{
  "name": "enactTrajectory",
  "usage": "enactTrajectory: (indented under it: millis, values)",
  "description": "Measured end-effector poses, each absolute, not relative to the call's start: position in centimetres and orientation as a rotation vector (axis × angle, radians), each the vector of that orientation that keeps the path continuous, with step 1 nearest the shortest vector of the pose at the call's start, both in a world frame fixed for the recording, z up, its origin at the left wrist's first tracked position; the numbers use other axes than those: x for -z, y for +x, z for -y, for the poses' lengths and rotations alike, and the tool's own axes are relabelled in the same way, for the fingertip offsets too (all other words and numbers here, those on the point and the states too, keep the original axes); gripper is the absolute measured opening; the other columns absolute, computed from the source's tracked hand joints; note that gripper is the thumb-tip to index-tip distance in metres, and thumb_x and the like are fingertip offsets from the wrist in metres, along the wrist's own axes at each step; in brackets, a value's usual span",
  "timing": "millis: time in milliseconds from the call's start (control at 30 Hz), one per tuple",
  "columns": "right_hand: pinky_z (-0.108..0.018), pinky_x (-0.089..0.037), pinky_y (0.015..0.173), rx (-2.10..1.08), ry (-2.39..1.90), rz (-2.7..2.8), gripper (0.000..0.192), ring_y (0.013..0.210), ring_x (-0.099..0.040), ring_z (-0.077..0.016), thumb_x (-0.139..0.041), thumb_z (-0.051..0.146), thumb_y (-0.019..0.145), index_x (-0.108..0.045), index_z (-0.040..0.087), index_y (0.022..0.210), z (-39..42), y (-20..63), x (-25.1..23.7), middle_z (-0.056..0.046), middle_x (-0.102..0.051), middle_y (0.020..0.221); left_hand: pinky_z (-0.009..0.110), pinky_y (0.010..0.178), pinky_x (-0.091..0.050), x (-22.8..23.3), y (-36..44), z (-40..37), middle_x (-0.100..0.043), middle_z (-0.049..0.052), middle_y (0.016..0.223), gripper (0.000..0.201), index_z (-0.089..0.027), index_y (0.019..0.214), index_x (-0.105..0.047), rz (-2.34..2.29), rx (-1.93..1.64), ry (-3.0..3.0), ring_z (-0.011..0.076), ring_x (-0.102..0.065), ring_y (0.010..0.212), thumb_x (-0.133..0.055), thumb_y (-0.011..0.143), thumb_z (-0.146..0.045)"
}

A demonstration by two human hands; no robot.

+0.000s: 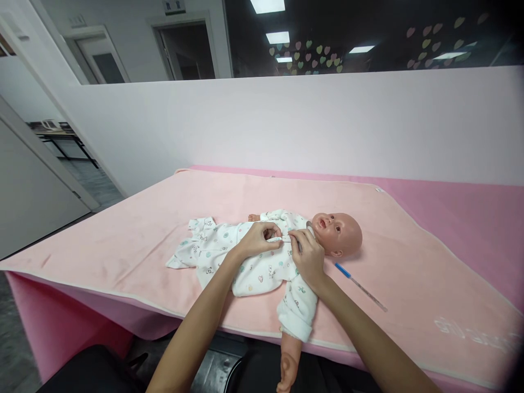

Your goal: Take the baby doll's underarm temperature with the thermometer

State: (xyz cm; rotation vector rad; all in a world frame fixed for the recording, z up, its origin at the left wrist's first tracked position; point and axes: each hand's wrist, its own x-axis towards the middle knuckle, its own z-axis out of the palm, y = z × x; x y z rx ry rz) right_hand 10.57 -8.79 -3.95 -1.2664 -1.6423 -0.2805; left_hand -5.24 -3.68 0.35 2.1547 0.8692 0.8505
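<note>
A baby doll (338, 233) lies on its back on a light pink blanket (143, 229), head to the right. It wears a white printed romper (229, 251). My left hand (260, 239) pinches the romper's fabric at the doll's chest. My right hand (308, 254) grips the romper's edge just below the doll's neck, touching the left hand's fingertips. One doll arm in a white sleeve (297, 314) hangs over the table's front edge.
A thin thermometer (360, 285) with a blue end lies on the blanket right of the doll. The table has a darker pink cover (462, 213) and stands against a white partition wall (286, 125). A doorway and floor lie to the left.
</note>
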Motion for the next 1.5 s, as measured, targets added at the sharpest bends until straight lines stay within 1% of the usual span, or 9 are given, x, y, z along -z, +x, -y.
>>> enactTrajectory:
  millis: [167,333,433,567,867,1033,1200,1333,1500]
  values:
    - [-0.021,-0.042,0.063,0.276,-1.264,1.638,0.019,0.073,-0.059,-0.0107,-0.043,0.019,0.088,-0.062,0.02,0.09,8.7,10.6,4.0,-0.002,-0.064,0.084,0.021,0.048,-0.025,-0.5,-5.2,3.7,-0.038,-0.005,0.053,0.019,-0.014,0.07,-0.061,-0.882,-0.887,2.135,0.0066,-0.032,0.051,-0.062,0.069,-0.033]
    - [-0.02,-0.043,0.065,0.268,-1.265,1.64,0.018,0.073,-0.059,-0.0107,-0.044,0.019,0.088,-0.062,0.02,0.09,8.7,10.6,4.0,-0.001,-0.064,0.085,0.021,0.049,-0.026,-0.6,-5.3,3.7,-0.038,-0.005,0.055,0.02,-0.014,0.076,-0.064,-0.863,-0.87,2.126,0.0068,-0.033,0.053,-0.062,0.071,-0.034]
    - [-0.02,-0.043,0.066,0.265,-1.266,1.641,0.018,0.074,-0.059,-0.0108,-0.044,0.018,0.088,-0.062,0.02,0.09,8.7,10.6,4.0,-0.001,-0.064,0.085,0.021,0.05,-0.027,-0.7,-5.4,3.8,-0.039,-0.004,0.057,0.025,-0.014,0.081,-0.064,-0.855,-0.856,2.126,0.0074,-0.033,0.054,-0.063,0.07,-0.037]
    - [-0.02,-0.043,0.067,0.276,-1.263,1.642,0.02,0.073,-0.059,-0.0107,-0.043,0.018,0.088,-0.062,0.02,0.089,8.8,10.6,3.9,-0.002,-0.064,0.084,0.021,0.051,-0.028,-1.1,-5.6,3.8,-0.041,-0.003,0.059,0.03,-0.015,0.085,-0.065,-0.804,-0.762,2.127,0.008,-0.035,0.056,-0.067,0.066,-0.038]
    - [-0.022,-0.043,0.067,0.264,-1.286,1.657,0.022,0.075,-0.059,-0.012,-0.041,0.018,0.089,-0.063,0.021,0.091,8.8,10.7,4.0,-0.002,-0.064,0.085,0.021,0.052,-0.033,-2.2,-7.7,3.3,-0.047,-0.003,0.066,0.038,-0.016,0.091,-0.06,-0.729,-0.482,1.973,0.0082,-0.04,0.059,-0.073,0.059,-0.032]
    - [-0.021,-0.043,0.069,0.248,-1.281,1.659,0.022,0.075,-0.059,-0.0118,-0.041,0.017,0.089,-0.062,0.021,0.092,8.7,10.6,4.1,-0.002,-0.064,0.086,0.02,0.051,-0.031,-2.7,-9.0,3.2,-0.047,-0.004,0.064,0.033,-0.016,0.085,-0.062,-0.816,-0.409,2.012,0.0081,-0.04,0.057,-0.073,0.058,-0.032]
    - [-0.02,-0.043,0.067,0.255,-1.29,1.652,0.021,0.075,-0.06,-0.0108,-0.041,0.017,0.089,-0.062,0.022,0.093,8.7,10.7,4.1,-0.001,-0.064,0.087,0.02,0.051,-0.03,-2.2,-10.4,3.6,-0.049,-0.003,0.067,0.032,-0.016,0.085,-0.062,-0.872,-0.386,2.068,0.008,-0.038,0.058,-0.072,0.058,-0.03]
    - [-0.021,-0.042,0.062,0.377,-1.29,1.68,0.024,0.075,-0.06,-0.0112,-0.041,0.015,0.088,-0.062,0.021,0.095,8.8,10.8,4.3,-0.002,-0.065,0.09,0.02,0.051,-0.028,-0.9,-10.8,4.5,-0.05,-0.003,0.064,0.019,-0.015,0.077,-0.063,-0.914,-0.511,2.094,0.0076,-0.037,0.057,-0.067,0.064,-0.027]
    - [-0.022,-0.039,0.056,0.558,-1.14,1.911,0.029,0.074,-0.061,-0.0106,-0.038,0.013,0.087,-0.06,0.021,0.105,9.1,9.3,3.9,-0.004,-0.064,0.104,0.021,0.053,-0.032,0.5,-10.5,5.5,-0.055,-0.001,0.067,0.017,-0.014,0.078,-0.064,-0.942,-0.737,2.107,0.0084,-0.042,0.058,-0.065,0.066,-0.025]
